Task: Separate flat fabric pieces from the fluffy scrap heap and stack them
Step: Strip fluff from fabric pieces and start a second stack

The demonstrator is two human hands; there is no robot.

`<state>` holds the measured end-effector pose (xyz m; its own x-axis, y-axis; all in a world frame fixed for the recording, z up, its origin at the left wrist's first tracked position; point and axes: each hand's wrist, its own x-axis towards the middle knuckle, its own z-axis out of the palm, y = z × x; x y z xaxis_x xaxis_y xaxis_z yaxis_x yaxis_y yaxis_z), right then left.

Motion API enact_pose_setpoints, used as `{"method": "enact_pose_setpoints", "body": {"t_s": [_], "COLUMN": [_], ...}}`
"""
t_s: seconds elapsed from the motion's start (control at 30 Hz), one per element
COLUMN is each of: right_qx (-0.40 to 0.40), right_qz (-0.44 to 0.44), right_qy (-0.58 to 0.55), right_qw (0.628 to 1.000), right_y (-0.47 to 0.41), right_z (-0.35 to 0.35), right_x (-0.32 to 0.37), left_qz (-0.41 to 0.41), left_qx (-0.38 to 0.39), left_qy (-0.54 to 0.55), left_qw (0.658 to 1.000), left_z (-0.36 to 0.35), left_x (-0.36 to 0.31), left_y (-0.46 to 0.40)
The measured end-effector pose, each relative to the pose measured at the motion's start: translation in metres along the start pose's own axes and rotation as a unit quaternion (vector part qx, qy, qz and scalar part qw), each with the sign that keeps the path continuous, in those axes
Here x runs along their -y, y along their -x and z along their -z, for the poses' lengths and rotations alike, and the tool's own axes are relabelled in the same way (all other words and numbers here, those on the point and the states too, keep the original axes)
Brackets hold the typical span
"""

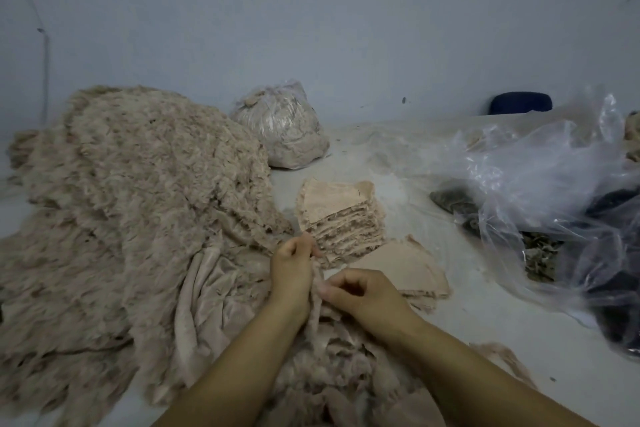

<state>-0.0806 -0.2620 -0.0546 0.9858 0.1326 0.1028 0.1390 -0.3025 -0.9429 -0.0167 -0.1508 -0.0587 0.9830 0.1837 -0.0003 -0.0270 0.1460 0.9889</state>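
Left hand [291, 270] and right hand [360, 295] both curled, pinching a fluffy fabric strip [317, 282] running near-to-far, big scrap heap [138, 191] at left, flat-piece stack [343, 218] just beyond, no readable writing

You see a shaggy, matt beige scrap heap [131, 184] of fluffy cloth, a stack [341, 215] of flat, smooth-faced fabric with frayed edges, and glossy, crinkled clear plastic bags [540, 177].

I see a pale table [398, 156] carrying a big fluffy scrap heap [131, 191] on the left, a stuffed plastic bag [282, 130] behind it, a stack of flat pieces [341, 215] mid-table, a lower second stack [405, 270] just beside it, and crumpled clear plastic [540, 184] on the right.
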Motion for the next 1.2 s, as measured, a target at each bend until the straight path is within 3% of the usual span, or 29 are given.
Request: {"method": "enact_pose_setpoints", "body": {"t_s": [0.1, 0.2, 0.33, 0.47, 0.57, 0.67, 0.73, 1.07, 1.13, 1.2], "right_qx": [-0.087, -0.057, 0.043, -0.054, -0.078, -0.107, -0.155, -0.328, -0.336, -0.304], "right_qz": [-0.015, -0.037, -0.062, -0.012, -0.015, 0.009, 0.035, 0.081, 0.093, 0.143], "right_qy": [-0.075, -0.063, -0.019, -0.106, -0.173, -0.143, -0.125, -0.062, -0.091, -0.06], "right_qw": [0.993, 0.996, 0.997, 0.993, 0.982, 0.984, 0.979, 0.939, 0.933, 0.94], "right_y": [-0.008, -0.008, -0.002, -0.003, -0.002, -0.002, -0.003, -0.007, -0.006, -0.003], "right_z": [0.001, 0.009, 0.006, 0.011, 0.012, 0.011, 0.012, 0.03, 0.034, 0.026], "right_x": [-0.005, -0.008, -0.013, -0.01, -0.008, -0.012, -0.012, -0.011, -0.008, -0.006], "left_qz": [0.031, 0.064, 0.063, 0.051, 0.049, 0.006, -0.011, 0.006, 0.064, 0.174], "left_qx": [0.059, 0.166, 0.145, 0.112, 0.183, 0.266, 0.258, 0.048, 0.093, 0.205], "left_qy": [0.104, 0.173, 0.143, 0.154, 0.145, 0.01, -0.015, 0.045, 0.058, 0.054], "left_qw": [0.992, 0.969, 0.977, 0.98, 0.971, 0.964, 0.966, 0.998, 0.992, 0.962], "left_z": [0.005, 0.02, 0.033, 0.038, 0.039, 0.04, 0.039, 0.047, 0.049, 0.046], "left_x": [-0.003, -0.003, 0.001, 0.001, 0.002, 0.002, 0.0, -0.001, -0.005, -0.01], "left_y": [0.006, 0.009, 0.009, 0.008, 0.012, 0.021, 0.023, 0.01, 0.011, 0.017]}}
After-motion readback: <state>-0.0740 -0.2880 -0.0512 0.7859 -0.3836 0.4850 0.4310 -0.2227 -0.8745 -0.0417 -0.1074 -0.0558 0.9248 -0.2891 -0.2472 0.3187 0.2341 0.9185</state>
